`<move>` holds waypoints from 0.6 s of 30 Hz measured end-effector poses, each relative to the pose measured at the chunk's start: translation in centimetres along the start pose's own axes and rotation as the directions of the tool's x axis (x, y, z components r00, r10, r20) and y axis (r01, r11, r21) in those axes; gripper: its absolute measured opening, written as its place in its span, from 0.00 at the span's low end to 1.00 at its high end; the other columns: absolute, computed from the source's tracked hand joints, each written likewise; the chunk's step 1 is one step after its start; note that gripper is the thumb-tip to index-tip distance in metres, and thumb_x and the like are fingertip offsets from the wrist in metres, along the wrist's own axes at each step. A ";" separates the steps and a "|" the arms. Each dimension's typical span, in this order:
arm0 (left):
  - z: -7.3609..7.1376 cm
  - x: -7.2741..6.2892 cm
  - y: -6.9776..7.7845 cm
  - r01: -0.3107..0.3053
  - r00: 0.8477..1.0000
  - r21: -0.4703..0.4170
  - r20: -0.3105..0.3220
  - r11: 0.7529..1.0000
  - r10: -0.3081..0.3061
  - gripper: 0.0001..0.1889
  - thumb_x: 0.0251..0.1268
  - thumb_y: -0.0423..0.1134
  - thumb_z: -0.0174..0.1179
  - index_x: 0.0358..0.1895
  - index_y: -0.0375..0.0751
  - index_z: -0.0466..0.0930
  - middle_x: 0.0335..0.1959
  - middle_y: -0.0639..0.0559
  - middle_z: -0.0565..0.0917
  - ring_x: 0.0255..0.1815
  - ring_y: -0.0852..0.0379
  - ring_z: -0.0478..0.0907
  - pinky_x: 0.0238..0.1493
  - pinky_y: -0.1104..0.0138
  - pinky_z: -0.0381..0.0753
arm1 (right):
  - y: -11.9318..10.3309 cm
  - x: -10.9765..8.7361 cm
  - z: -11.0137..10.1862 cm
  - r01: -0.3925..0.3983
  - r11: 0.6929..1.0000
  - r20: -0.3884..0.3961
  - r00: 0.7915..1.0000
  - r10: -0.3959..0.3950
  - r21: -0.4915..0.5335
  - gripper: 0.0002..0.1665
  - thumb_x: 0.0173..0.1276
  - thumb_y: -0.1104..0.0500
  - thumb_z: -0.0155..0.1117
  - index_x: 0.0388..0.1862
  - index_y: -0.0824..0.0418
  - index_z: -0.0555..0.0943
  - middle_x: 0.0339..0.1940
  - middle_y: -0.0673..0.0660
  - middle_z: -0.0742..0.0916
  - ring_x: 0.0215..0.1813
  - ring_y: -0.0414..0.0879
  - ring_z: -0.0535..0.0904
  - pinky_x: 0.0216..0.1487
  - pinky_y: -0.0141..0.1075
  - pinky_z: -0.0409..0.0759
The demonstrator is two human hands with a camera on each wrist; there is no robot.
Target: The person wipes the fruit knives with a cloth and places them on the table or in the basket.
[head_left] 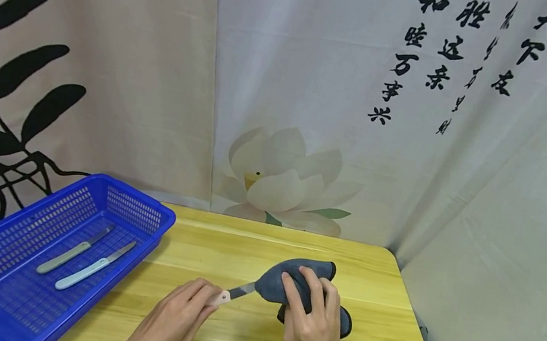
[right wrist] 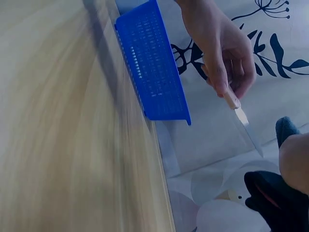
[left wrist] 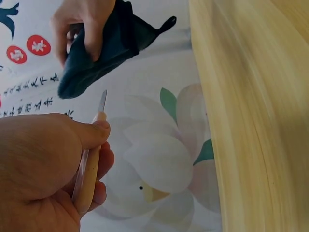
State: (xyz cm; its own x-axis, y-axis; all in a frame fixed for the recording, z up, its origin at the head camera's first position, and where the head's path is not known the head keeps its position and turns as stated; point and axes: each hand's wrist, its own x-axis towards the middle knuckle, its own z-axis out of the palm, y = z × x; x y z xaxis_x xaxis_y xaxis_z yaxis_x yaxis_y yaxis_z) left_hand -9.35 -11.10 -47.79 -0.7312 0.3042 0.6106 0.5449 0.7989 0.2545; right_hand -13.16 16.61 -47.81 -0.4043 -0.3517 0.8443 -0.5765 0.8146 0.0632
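Observation:
My left hand (head_left: 175, 317) grips a small fruit knife (head_left: 221, 298) by its pale cream handle. The blade (right wrist: 248, 130) points away from that hand, towards a dark grey-blue cloth (head_left: 273, 282) with black edging. Fingers of my right hand (head_left: 314, 328) hold the folded cloth above the table. From the head, the cloth hides the blade's tip; both wrist views show the tip bare, a little apart from the cloth. Two more fruit knives, one with a grey-green handle (head_left: 66, 256) and one with a light blue handle (head_left: 82, 274), lie in the blue basket.
The blue plastic basket (head_left: 13, 296) with perforated walls stands on the left side of the wooden table (head_left: 387, 334). Behind the table hangs a pale curtain (head_left: 310, 80) printed with a flower, leaves and writing.

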 end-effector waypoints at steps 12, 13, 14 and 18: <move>0.1 0.6 0.5 -0.032 0.999 -0.012 -0.002 0.999 0.032 0.19 0.64 0.27 0.82 0.54 0.46 0.87 0.46 0.58 0.88 0.45 0.64 0.85 0.44 0.69 0.90 | -3.0 -0.3 0.5 0.189 0.979 -0.005 0.982 -0.189 0.079 0.24 0.89 0.60 0.49 0.67 0.51 0.89 0.67 0.63 0.89 0.56 0.59 0.80 0.53 0.50 0.82; 0.1 0.6 0.5 -0.038 0.999 -0.019 -0.003 0.999 0.037 0.20 0.63 0.26 0.82 0.54 0.46 0.87 0.46 0.58 0.87 0.45 0.64 0.85 0.44 0.70 0.89 | -3.0 -0.3 0.5 0.193 0.978 0.016 0.981 -0.195 0.083 0.24 0.89 0.60 0.48 0.68 0.51 0.89 0.67 0.62 0.88 0.57 0.59 0.80 0.54 0.50 0.83; 0.1 0.6 0.6 -0.043 0.999 -0.023 -0.004 0.999 0.043 0.21 0.62 0.25 0.82 0.54 0.47 0.87 0.46 0.58 0.87 0.45 0.65 0.85 0.43 0.70 0.89 | -3.1 -0.4 0.4 0.197 0.977 0.037 0.979 -0.201 0.085 0.25 0.88 0.61 0.47 0.68 0.51 0.89 0.67 0.62 0.88 0.57 0.58 0.80 0.54 0.50 0.84; 0.2 0.6 0.8 -0.052 0.999 -0.032 -0.004 0.998 0.052 0.23 0.61 0.23 0.82 0.54 0.47 0.86 0.45 0.58 0.87 0.44 0.65 0.84 0.43 0.70 0.89 | -3.1 -0.5 0.4 0.199 0.977 0.110 0.972 -0.208 0.080 0.28 0.85 0.64 0.45 0.67 0.50 0.89 0.68 0.61 0.87 0.58 0.59 0.80 0.53 0.50 0.86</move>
State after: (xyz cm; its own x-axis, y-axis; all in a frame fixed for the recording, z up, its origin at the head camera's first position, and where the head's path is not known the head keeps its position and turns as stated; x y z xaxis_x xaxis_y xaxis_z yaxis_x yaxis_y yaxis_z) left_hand -9.45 -10.20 -47.39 -0.7005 0.3431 0.6258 0.5948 0.7652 0.2463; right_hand -11.41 14.07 -48.66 -0.3517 -0.5618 0.7488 -0.7007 0.6884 0.1874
